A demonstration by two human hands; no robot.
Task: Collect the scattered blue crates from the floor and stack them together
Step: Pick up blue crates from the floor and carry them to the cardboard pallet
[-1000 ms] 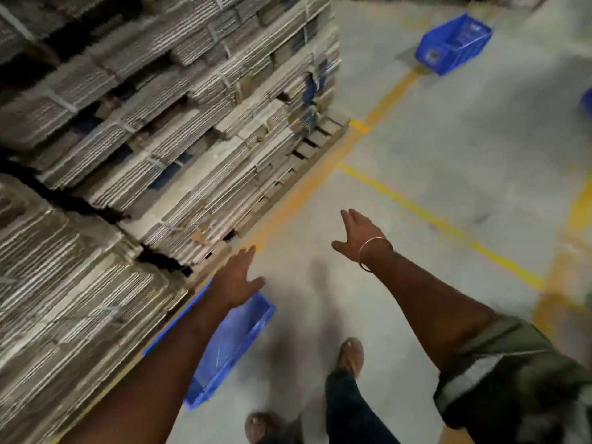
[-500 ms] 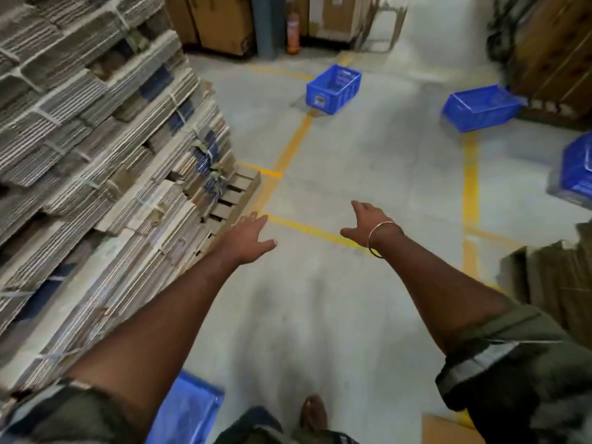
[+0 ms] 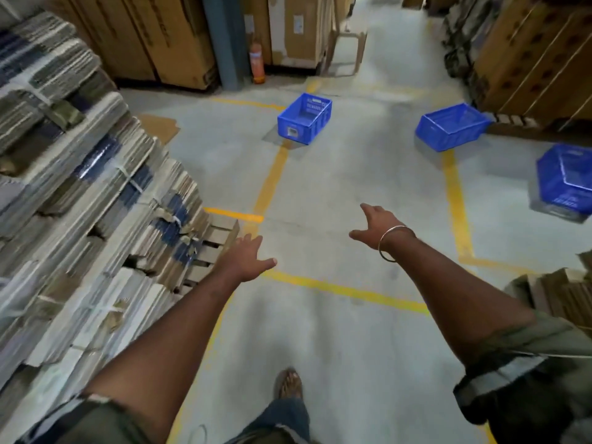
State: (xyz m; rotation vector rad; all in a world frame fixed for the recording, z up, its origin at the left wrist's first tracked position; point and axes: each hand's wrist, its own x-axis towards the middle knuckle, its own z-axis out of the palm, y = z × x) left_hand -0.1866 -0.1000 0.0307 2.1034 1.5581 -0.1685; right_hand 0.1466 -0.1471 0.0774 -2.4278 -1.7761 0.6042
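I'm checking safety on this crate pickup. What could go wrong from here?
Both hands, left and right, are empty and the crates lie apart. The cardboard stacks lean close on the left and could be brushed. The right crate sits tilted and cut off by the frame edge, so it might slip when gripped.

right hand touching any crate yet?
Apart. The head view shows the right hand open in mid-air, with bare floor between it and the nearest blue crates.
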